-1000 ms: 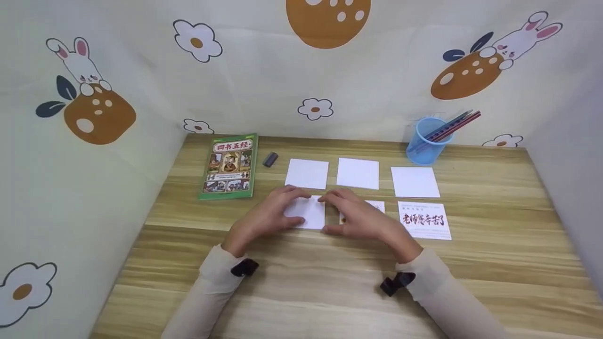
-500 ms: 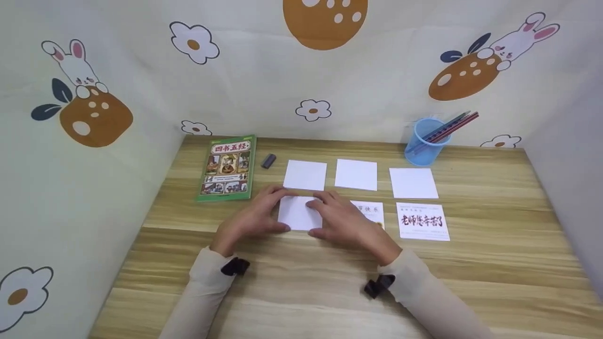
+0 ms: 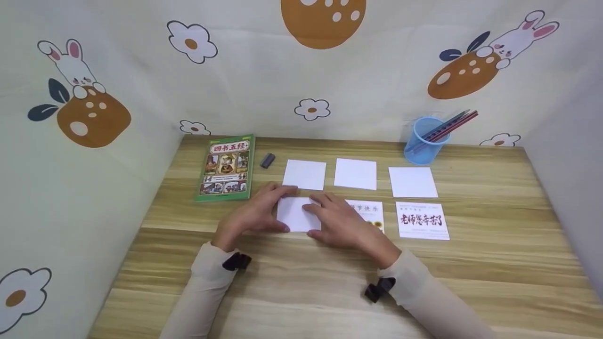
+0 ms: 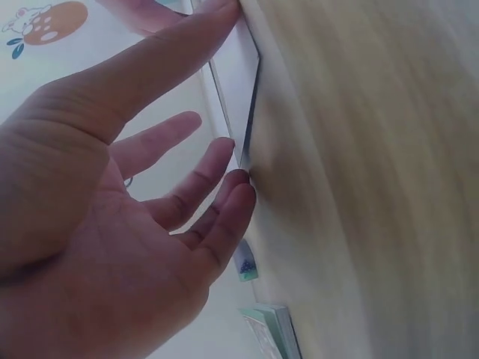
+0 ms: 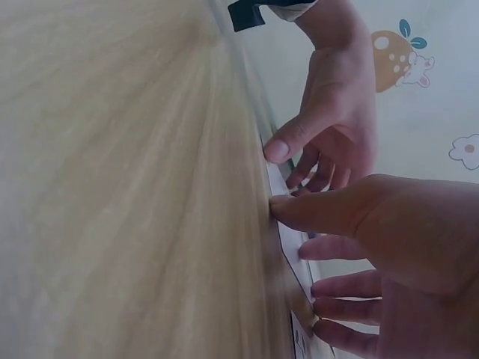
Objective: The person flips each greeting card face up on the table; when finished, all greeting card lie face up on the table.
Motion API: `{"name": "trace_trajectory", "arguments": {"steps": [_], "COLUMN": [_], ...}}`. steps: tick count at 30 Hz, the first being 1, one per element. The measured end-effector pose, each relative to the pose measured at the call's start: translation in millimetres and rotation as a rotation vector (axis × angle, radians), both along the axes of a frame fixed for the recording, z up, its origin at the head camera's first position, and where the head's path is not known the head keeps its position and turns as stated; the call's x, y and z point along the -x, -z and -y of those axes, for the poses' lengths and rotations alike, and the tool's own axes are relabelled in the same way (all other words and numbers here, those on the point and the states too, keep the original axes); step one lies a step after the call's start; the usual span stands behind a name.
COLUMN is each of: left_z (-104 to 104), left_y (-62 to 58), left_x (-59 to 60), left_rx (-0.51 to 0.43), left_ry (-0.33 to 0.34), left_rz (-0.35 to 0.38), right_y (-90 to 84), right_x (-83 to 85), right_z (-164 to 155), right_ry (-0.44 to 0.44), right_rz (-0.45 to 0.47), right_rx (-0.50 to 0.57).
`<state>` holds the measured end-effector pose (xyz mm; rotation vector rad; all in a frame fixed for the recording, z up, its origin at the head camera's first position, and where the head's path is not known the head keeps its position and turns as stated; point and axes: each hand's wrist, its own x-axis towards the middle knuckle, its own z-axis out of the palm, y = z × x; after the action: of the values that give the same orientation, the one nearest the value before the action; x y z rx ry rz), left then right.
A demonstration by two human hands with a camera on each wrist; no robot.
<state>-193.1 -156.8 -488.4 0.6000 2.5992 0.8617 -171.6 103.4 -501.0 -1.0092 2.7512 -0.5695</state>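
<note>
A blank white card (image 3: 295, 214) lies on the wooden table (image 3: 301, 292), in the front row at the left. My left hand (image 3: 256, 214) touches its left edge with the thumb at the near corner and fingers at the far corner. My right hand (image 3: 337, 221) rests on its right side, fingers straight, thumb at the near edge. In the left wrist view my fingertips (image 4: 239, 187) meet the card's edge (image 4: 247, 90). The right wrist view shows my right thumb (image 5: 299, 213) against the card, with the left hand (image 5: 329, 112) behind it.
Three blank white cards (image 3: 355, 173) lie in a back row. Two printed cards (image 3: 421, 220) lie right of my hands, one partly covered (image 3: 370, 212). A green book (image 3: 226, 167) and a small grey eraser (image 3: 267, 160) lie at the left. A blue pencil cup (image 3: 422, 140) stands back right.
Both hands slid the blank card a little to the left, uncovering more of the printed card beside it. The hands keep the same flat pose.
</note>
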Motion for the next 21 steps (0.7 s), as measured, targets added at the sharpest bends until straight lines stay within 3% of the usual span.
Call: {"name": "trace_trajectory", "arguments": {"steps": [6,13,17,21], "left_z": [3,5,1,-6], "left_y": [0.3,-1.5,-5.5,-9.2], "left_x": [0.4,4.3,5.0,3.6], "left_rx": [-0.070,-0.264,-0.416,-0.531], "left_ry": [0.014,-0.047,-0.068,-0.082], "left_rz": [-0.081,-0.169,-0.191,-0.228], "right_y": [1.1,0.6,1.3,0.7], "right_x": [-2.4,-3.0,-3.5,-3.9], "right_z": [3,4,8,13], "right_ry": [-0.033,-0.012,0.023,0.101], "right_rz": [-0.052,-0.024,-0.006,0.048], "right_rx": [-0.004,0.000,0.074,0.229]}}
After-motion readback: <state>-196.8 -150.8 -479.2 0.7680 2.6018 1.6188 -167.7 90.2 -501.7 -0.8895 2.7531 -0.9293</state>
